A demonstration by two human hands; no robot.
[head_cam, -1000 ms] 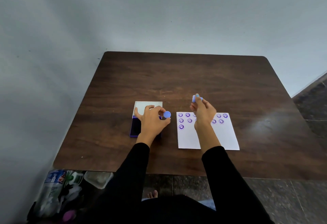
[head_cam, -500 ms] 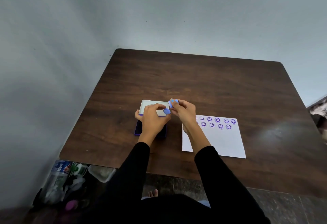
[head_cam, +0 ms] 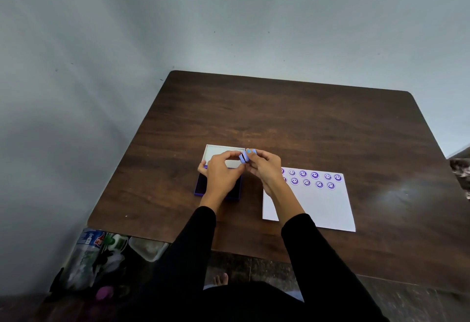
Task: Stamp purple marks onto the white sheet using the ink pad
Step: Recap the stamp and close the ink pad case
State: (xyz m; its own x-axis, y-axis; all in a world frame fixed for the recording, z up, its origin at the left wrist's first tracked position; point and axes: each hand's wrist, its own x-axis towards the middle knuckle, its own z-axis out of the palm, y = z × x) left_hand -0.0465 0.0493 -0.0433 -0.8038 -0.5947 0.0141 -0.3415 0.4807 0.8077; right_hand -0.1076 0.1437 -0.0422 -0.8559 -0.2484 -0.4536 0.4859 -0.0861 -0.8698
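Observation:
A white sheet lies on the dark wooden table, with two rows of purple smiley marks along its far edge. Left of it sits the purple ink pad with its white lid open behind it. My left hand and my right hand meet above the pad's right edge. Between their fingertips is a small blue round stamp; the left fingers hold its cap against the piece in the right fingers. The pad's inked face is mostly hidden under my left hand.
A grey wall runs behind and left of the table. On the floor at the table's near left corner lie plastic bottles and other clutter. A bare foot shows under the table's front edge. Dark tiled floor lies to the right.
My right hand has left the sheet and carried the stamp left to my left hand. The blue cap in the left fingers now sits against the stamp. My head has turned, shifting the view.

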